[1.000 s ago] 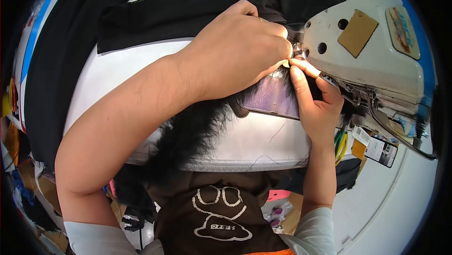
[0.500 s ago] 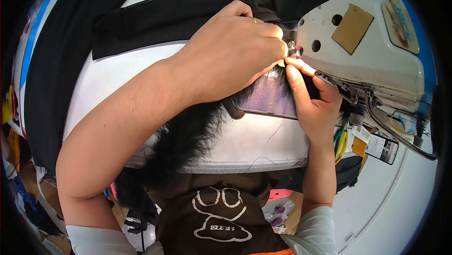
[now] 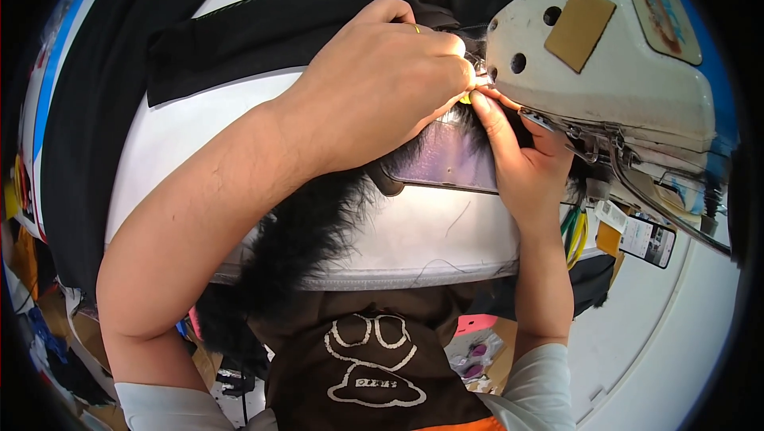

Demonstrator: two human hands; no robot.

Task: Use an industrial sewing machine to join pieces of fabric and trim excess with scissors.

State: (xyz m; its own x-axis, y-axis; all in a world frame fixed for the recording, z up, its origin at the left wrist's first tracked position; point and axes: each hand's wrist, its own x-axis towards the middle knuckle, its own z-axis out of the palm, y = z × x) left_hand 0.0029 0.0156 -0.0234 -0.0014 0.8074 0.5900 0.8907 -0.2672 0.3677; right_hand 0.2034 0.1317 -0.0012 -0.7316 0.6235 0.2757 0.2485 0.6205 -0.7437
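At the needle end of a white sewing machine, my left hand is closed, knuckles up, its fingertips hidden from view. A small yellow piece shows at those fingertips. My right hand meets it there from the right, thumb and forefinger brought together beside the yellow piece; what they pinch is too small to make out. Black fluffy trim runs from under my left forearm over the table's front edge. Beneath both hands lies a shiny purplish plate with black fluff along it.
Black cloth stretches across the white table behind my left arm, and more black fabric hangs at the left. A brown cardboard piece is stuck on the machine. Right of my forearm are a phone and green and yellow cords.
The view has shifted a little, so the machine and both hands appear slightly farther left and up. Both hands remain together by the needle end.
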